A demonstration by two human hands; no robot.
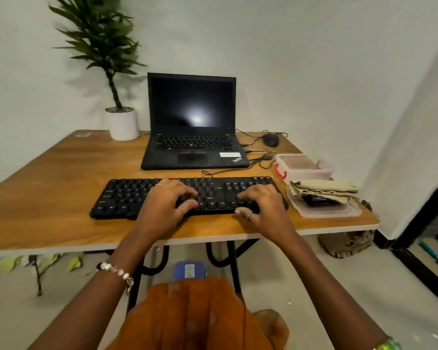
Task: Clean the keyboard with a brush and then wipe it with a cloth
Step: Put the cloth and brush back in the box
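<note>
Seen from a camera on the person's head, a wooden table (61,173) stood against a white wall. A black keyboard (127,195) lay flat near the table's front edge, just in front of an open laptop (191,122) whose screen was dark. Both hands rested on the keyboard as if typing: the left hand (166,207) lay over its middle with fingers loosely curved onto the keys, and the right hand (261,205) lay over its right end in the same way. Neither hand gripped or pinched anything. To the right of the keyboard, a folded beige cloth (324,189) sat on a flat plastic lid (324,210), on top of a small dark object, too hidden to identify. Behind it stood a clear plastic box (304,166), and farther back a black mouse (271,140). A potted plant (119,117) occupied the far left corner. No brush could be made out. Judging by this, cleaning appeared not yet started: brushing and wiping both remained, and the cloth was untouched.
</note>
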